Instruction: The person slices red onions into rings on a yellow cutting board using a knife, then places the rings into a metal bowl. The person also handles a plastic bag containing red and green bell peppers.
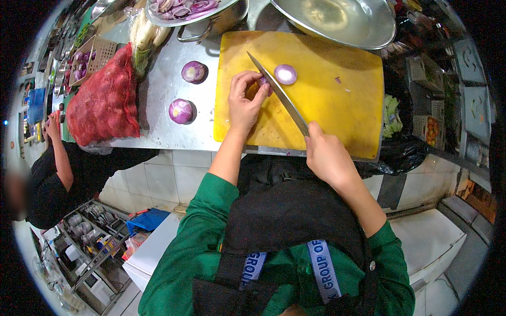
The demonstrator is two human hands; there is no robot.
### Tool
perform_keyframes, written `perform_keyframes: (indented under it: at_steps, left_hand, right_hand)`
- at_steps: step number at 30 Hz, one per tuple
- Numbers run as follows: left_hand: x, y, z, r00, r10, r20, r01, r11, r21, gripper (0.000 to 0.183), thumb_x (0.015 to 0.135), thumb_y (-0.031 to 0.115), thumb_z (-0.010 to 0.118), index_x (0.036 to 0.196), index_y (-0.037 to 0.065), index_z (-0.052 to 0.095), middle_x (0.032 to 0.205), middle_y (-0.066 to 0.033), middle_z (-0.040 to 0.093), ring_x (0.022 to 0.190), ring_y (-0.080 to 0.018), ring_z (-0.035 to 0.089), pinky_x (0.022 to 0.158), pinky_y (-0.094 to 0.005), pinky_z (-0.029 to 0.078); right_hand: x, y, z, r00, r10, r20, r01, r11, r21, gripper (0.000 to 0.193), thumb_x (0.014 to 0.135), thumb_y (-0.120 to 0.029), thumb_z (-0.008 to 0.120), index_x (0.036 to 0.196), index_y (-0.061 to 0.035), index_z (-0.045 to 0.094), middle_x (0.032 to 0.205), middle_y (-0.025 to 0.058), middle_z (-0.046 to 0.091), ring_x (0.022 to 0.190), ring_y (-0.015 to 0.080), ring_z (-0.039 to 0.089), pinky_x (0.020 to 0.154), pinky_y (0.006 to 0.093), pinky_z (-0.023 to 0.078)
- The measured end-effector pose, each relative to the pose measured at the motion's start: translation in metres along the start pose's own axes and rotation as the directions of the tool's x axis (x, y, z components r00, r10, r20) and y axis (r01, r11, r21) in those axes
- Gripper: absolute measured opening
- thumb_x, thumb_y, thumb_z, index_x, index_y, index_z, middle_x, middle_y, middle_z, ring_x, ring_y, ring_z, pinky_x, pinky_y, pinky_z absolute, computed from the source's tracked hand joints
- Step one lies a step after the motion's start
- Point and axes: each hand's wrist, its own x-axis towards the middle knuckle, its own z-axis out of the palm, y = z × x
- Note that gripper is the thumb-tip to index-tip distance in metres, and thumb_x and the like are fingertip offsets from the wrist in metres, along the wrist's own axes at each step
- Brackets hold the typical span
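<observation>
On the yellow cutting board (337,110), my left hand (245,102) pinches a piece of red onion (263,81), mostly covered by my fingers. My right hand (328,154) is wrapped round the handle of a large kitchen knife (284,100). The blade slants up and left across the board, right beside my left fingertips and the onion piece. Just right of the blade lies a cut onion half (285,74), with its pale round face up. Two peeled red onions, one farther (193,72) and one nearer (181,111), sit on the metal table left of the board.
A bowl of sliced onion (184,22) and a wide metal basin (392,31) stand behind the board. Left are a red mesh sack (105,100), white radishes (145,37) and a basket (100,55). Another person (58,174) stands at far left. Leafy greens (391,116) lie right.
</observation>
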Motion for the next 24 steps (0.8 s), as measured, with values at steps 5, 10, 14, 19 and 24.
perform_keyframes:
  at_steps: [5,10,14,19,24]
  left_hand:
    - [0.002,0.003,-0.001,1.0,-0.011,-0.011,0.011,1.0,0.021,0.028,0.081,0.005,0.074,0.106,0.001,0.063,0.112,-0.01,0.057,0.1,-0.0196,0.061,0.087,-0.0306,0.053]
    - [0.004,0.001,-0.001,0.999,0.024,-0.026,-0.021,0.994,0.103,0.033,0.081,0.006,0.075,0.111,0.001,0.063,0.112,-0.0106,0.057,0.103,-0.0201,0.061,0.088,-0.0317,0.055]
    - [0.002,-0.001,0.0,0.999,-0.016,-0.038,0.018,0.998,0.061,0.036,0.082,0.007,0.074,0.115,0.001,0.062,0.116,-0.0115,0.056,0.106,-0.0217,0.06,0.09,-0.0325,0.055]
    - [0.001,-0.003,0.002,0.999,-0.019,-0.034,0.021,0.999,0.037,0.043,0.084,0.007,0.073,0.124,0.002,0.058,0.121,-0.0127,0.053,0.11,-0.0229,0.058,0.09,-0.0328,0.055]
    - [0.0,-0.006,0.001,0.999,-0.053,-0.013,0.053,0.997,0.048,0.043,0.085,0.001,0.069,0.126,0.0,0.056,0.125,-0.0121,0.051,0.117,-0.023,0.055,0.096,-0.0345,0.054]
  right_hand:
    - [0.014,-0.006,-0.001,1.0,-0.011,0.001,0.011,1.0,-0.01,0.012,0.091,-0.009,0.049,0.097,0.0018,0.047,0.077,0.0338,0.061,0.079,0.0511,0.062,0.072,0.0588,0.048]
    - [0.027,-0.011,0.001,0.999,-0.04,0.002,0.041,0.999,-0.018,0.013,0.089,-0.006,0.045,0.098,0.0021,0.049,0.08,0.0357,0.062,0.083,0.051,0.064,0.075,0.0588,0.05]
    - [0.034,-0.014,0.004,0.999,-0.049,-0.006,0.049,0.998,-0.034,0.014,0.088,-0.005,0.044,0.099,0.0024,0.048,0.08,0.0362,0.062,0.084,0.0516,0.064,0.076,0.0589,0.05]
    - [0.043,-0.019,0.005,0.998,-0.064,-0.021,0.063,0.997,-0.047,0.015,0.088,-0.006,0.044,0.1,0.0021,0.049,0.081,0.0361,0.063,0.084,0.051,0.064,0.075,0.0585,0.051]
    - [0.049,-0.023,0.004,0.998,-0.064,-0.02,0.063,0.996,-0.067,0.015,0.087,-0.004,0.045,0.1,0.0019,0.049,0.082,0.0356,0.063,0.084,0.0502,0.065,0.075,0.0578,0.052]
